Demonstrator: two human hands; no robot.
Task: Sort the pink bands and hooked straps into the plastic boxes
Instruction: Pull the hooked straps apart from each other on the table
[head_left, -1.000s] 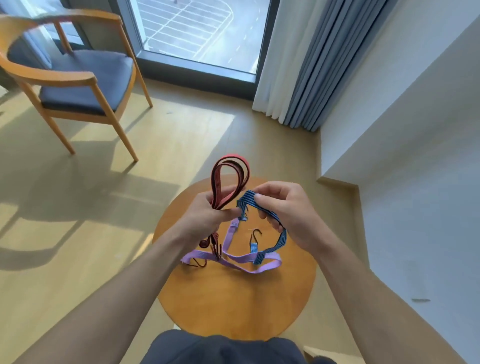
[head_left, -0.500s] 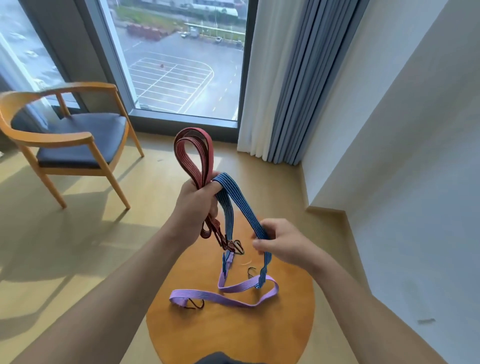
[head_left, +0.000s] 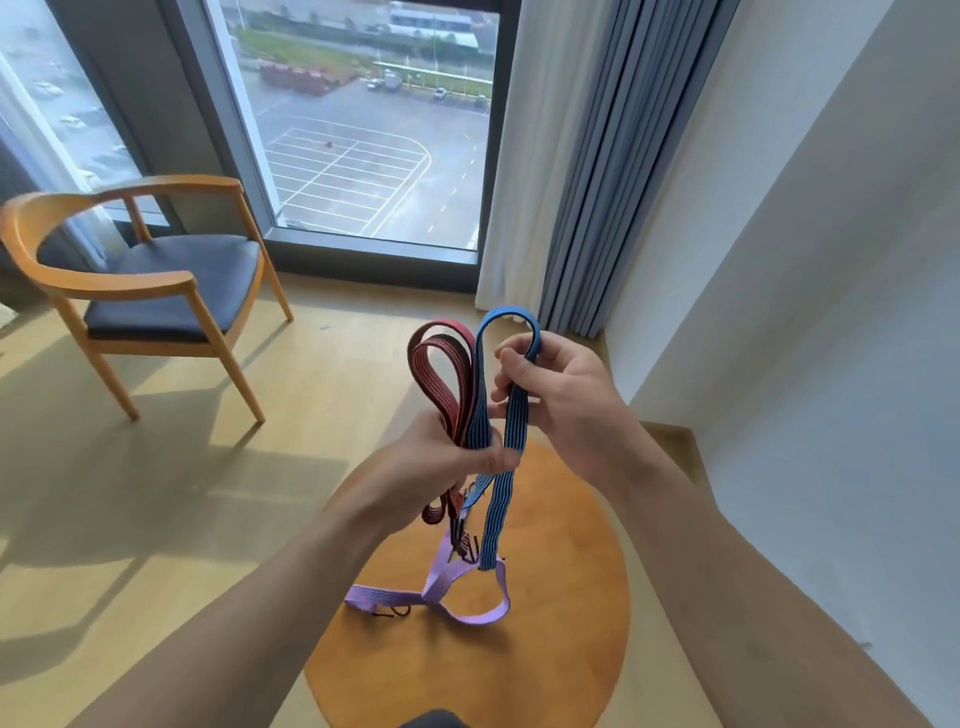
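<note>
Orange-toned wood is forming the small round worktop (head_left: 561, 649), which is standing on a pale wooden floor (head_left: 182, 493) beside a white wall (head_left: 805, 312). A lilac hooked strap (head_left: 371, 595) is lying looped on the worktop, with a dark hook (head_left: 392, 612) showing near its left end. Above it, the left hand (head_left: 441, 462) is gripping a folded red strap (head_left: 466, 379) and a blue striped strap (head_left: 496, 519) together in its curled fingers. Their loops are rising above the fist and their ends are dangling down towards the lilac strap. The right hand (head_left: 561, 395) is pinching the blue strap near the top of its loop, between thumb and fingers. Sunlight is falling across the floor, where a wooden armchair (head_left: 171, 291) with a dark blue seat is casting a long shadow. Behind it a tall window (head_left: 363, 156) is looking down on a car park, and grey-blue curtains (head_left: 597, 182) are hanging at its right side.
</note>
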